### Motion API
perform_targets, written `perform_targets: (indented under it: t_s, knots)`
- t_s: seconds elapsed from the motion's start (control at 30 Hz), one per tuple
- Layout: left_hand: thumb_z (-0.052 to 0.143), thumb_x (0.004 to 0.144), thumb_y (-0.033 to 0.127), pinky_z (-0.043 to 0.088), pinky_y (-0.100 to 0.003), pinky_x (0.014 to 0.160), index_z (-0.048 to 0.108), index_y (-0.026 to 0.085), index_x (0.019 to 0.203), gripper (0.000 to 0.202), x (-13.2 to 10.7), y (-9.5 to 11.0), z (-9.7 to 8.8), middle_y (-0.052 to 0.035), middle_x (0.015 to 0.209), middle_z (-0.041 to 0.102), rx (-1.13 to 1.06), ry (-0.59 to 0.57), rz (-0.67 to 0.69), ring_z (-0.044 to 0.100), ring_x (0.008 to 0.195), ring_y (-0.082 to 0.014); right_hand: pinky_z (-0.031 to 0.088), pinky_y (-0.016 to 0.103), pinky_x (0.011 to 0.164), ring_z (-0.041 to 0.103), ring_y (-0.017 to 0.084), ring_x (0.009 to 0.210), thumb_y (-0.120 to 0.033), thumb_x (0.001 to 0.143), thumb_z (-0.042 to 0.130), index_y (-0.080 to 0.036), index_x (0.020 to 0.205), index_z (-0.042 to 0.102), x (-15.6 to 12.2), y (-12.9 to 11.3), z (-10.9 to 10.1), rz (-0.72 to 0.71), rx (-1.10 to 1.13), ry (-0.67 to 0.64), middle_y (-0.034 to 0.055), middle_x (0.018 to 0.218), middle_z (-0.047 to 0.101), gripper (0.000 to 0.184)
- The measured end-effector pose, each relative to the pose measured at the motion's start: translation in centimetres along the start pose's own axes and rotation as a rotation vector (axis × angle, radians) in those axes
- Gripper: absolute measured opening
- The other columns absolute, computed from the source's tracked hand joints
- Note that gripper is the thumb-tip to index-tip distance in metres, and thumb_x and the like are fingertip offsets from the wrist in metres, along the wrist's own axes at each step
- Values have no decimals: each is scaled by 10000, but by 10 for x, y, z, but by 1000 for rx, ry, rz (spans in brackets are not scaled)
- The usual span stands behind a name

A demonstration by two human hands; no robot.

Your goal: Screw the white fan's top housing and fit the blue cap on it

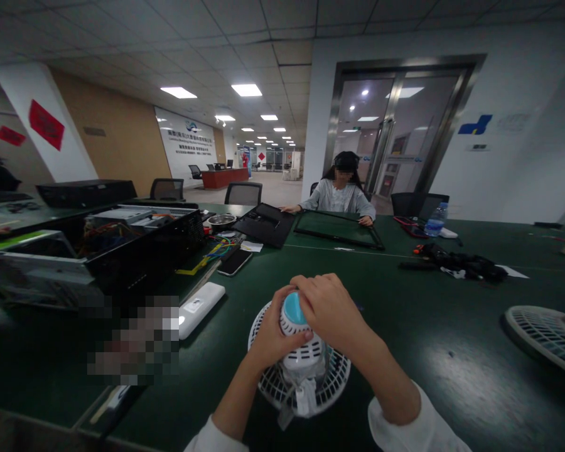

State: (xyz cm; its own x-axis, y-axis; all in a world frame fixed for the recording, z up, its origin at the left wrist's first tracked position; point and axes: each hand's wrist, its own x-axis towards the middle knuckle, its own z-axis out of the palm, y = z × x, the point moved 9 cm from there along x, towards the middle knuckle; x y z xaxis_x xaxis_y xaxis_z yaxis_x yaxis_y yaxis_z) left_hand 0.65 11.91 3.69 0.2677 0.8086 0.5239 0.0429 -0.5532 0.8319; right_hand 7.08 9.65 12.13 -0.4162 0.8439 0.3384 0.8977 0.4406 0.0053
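Left hand (pixel 267 336): we see it wrapped around the white fan housing (pixel 304 358), thumb across the near side.
Fan housing: between both hands, above its grille (pixel 343 371) on the green counter (pixel 405 304), long axis roughly upright, turquoise cap (pixel 294 309) uppermost.
Right hand (pixel 329 307): equally near, fingers curled over the cap.

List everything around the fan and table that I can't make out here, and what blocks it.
All in the head view:
Blue cap: right side hidden by the right hand, leaving that hand's grip unclear.
Lower white grille: middle hidden by the slotted housing and left hand.
Far-right grille: cut off by the right edge.
Area beside the white oblong device: masked by pixel blocks.
Wall sign: smallest lettering too small, blurred.
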Motion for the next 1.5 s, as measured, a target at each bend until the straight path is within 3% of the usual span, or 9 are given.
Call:
perform_targets:
  t_s: [0.17, 0.3, 0.53, 0.77, 1.13, 1.37, 1.5]
  knots:
    - [698, 640, 395, 370, -421, 945, 386, 198, 1179, 653, 0, 2, -1, -77, 1167, 516, -15, 8, 17, 494, 1082, -267, 354, 332, 818, 491, 191, 983, -14, 734, 449, -185, 949, 605, -9, -8, -6, -217, 205, -38, 65, 1021, 598, 316]
    - [698, 636, 403, 355, -441, 963, 381, 192, 1183, 666, 0, 1, -1, -92, 1183, 506, -9, 6, 3, 479, 1107, -281, 354, 356, 860, 498, 184, 1009, 1, 738, 445, -183, 930, 610, -12, -7, -2, -255, 252, -70, 59, 1031, 611, 313]
    - [705, 634, 406, 364, -425, 958, 354, 194, 1217, 713, 0, -1, 0, -101, 1203, 491, -12, -12, -26, 487, 1102, -281, 366, 358, 865, 520, 182, 997, -30, 785, 472, -187, 985, 589, -13, 0, -1, -225, 268, -98, 48, 1047, 623, 280]
    - [714, 631, 392, 374, -426, 938, 348, 196, 1225, 725, -1, -2, 0, -91, 1181, 504, -6, -10, -23, 500, 1071, -277, 386, 347, 780, 537, 203, 896, -158, 832, 517, -154, 947, 604, -7, -4, 0, -157, 103, -108, 69, 951, 637, 144]
    - [711, 627, 378, 359, -405, 957, 394, 207, 1183, 663, 1, 4, -1, -66, 1181, 514, -27, 2, 15, 484, 1099, -272, 373, 326, 743, 566, 217, 848, -186, 837, 451, -160, 989, 572, 3, -6, 6, 18, -19, 12, 72, 895, 647, 196]
    - [709, 615, 360, 383, -401, 927, 378, 193, 1186, 681, 0, 1, -1, -75, 1163, 516, -12, 13, -20, 507, 1058, -267, 368, 292, 600, 613, 211, 659, -179, 868, 362, -144, 1038, 553, 4, 8, 10, 203, -11, 25, 82, 701, 664, 259]
    - [709, 630, 372, 403, -384, 898, 368, 192, 1201, 689, -1, 0, 0, -78, 1147, 525, -37, -9, -16, 532, 1021, -255, 386, 283, 699, 594, 176, 791, -159, 855, 392, -193, 1036, 563, 2, 16, 0, 117, 81, 42, 49, 840, 658, 251]
